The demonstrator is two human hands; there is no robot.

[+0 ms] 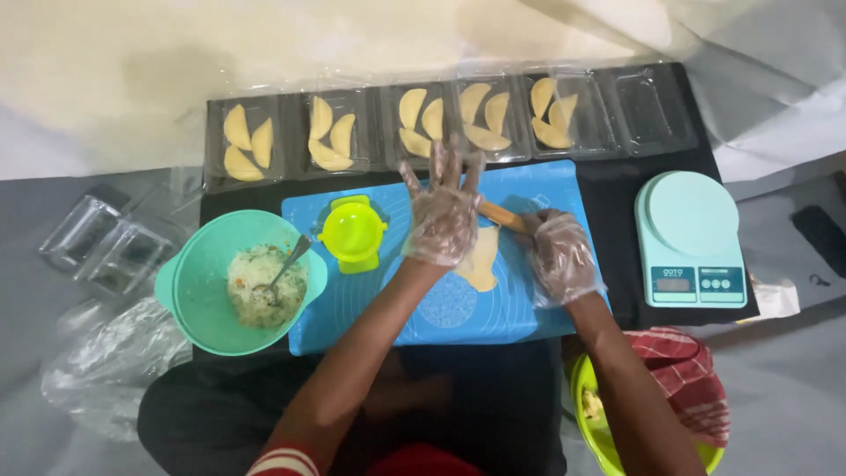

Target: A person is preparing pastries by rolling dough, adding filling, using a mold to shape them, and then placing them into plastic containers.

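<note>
Much of the wooden rolling pin is hidden: only a short tan stretch shows between the two gloved hands, and both ends are covered. Its long axis runs roughly left to right across the blue silicone mat, tilting slightly down toward the right. The left hand, in a clear plastic glove, lies over the pin's left part with fingers spread flat and straight, pressing rather than gripping. The right hand, gloved the same way, is curled over the pin's right end; whether those fingers actually close around it cannot be made out. Under the pin lies a pale sheet of dough, half covered by the left hand, its visible edge rounded and reaching toward the person. Beside the left hand on the mat sits a yellow-green folding dumpling press, and left of that a teal bowl of rice-like filling with a spoon leaning in it. Along the far edge stands a row of clear plastic trays — five hold crescent-shaped pastries, the rightmost is bare. A mint kitchen scale with a round platform sits to the right. At the bottom right a lime bowl is cut off by the frame and partly draped with a red checked cloth; its contents are unclear.
</note>
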